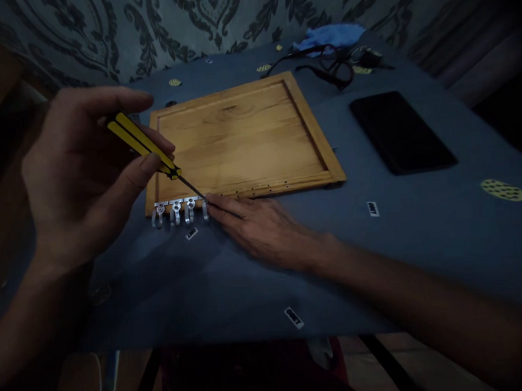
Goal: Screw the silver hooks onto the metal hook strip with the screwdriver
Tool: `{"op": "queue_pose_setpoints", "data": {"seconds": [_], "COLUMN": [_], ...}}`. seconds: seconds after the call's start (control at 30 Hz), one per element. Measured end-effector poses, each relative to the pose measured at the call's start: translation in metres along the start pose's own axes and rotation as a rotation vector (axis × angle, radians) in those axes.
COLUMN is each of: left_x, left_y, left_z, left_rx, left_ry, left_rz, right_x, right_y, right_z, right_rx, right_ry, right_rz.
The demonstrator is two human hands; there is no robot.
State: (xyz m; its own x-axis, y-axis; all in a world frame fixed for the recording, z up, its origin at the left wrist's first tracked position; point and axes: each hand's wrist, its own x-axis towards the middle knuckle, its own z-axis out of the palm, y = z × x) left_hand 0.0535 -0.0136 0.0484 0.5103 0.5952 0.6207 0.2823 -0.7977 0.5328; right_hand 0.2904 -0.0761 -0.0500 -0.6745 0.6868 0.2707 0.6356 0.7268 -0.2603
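Note:
In my left hand (91,168) is a screwdriver (144,144) with a yellow and black handle, gripped between thumb and fingers. Its shaft slants down to the right, and the tip meets my right fingertips. A silver metal hook rail (175,202) with several double hooks lies along the near edge of a framed wooden board (232,139). My right hand (262,227) has its fingers closed at the rail's right end, by the last visible hook. Those fingers hide the screwdriver tip and whatever is under it. Small dark holes run along the board's near edge, right of my fingers.
A blue-grey covered table (333,261) carries the board. Right of it lies a black phone or tablet (403,131). Behind are dark-framed glasses (331,71), keys (370,57) and a blue cloth (332,37). A patterned wall (210,19) borders the far side.

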Motion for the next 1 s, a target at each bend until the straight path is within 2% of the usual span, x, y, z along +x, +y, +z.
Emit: {"op": "queue_pose_setpoints", "data": {"seconds": [0.1, 0.2, 0.37, 0.7, 0.8, 1.0], "left_x": [0.000, 0.001, 0.003, 0.000, -0.001, -0.002], "left_y": [0.001, 0.006, 0.006, 0.001, -0.002, -0.005], "left_z": [0.001, 0.003, 0.002, 0.001, 0.002, 0.008], "left_rx": [-0.031, 0.045, 0.113, 0.202, 0.227, 0.278], "left_ry": [0.034, 0.002, -0.048, -0.071, -0.067, 0.014], "left_rz": [-0.022, -0.033, 0.040, 0.068, 0.082, 0.207], "right_x": [0.000, 0.001, 0.002, 0.000, 0.000, 0.001], "right_y": [-0.001, -0.002, -0.003, -0.002, -0.002, -0.003], "right_z": [-0.002, -0.004, -0.008, -0.006, -0.005, -0.007], "right_rx": [-0.020, -0.052, -0.066, -0.064, -0.065, -0.073], "right_ry": [-0.018, -0.024, -0.047, -0.026, -0.029, -0.056], "right_rz": [-0.002, -0.004, -0.006, -0.017, -0.005, 0.001]}}
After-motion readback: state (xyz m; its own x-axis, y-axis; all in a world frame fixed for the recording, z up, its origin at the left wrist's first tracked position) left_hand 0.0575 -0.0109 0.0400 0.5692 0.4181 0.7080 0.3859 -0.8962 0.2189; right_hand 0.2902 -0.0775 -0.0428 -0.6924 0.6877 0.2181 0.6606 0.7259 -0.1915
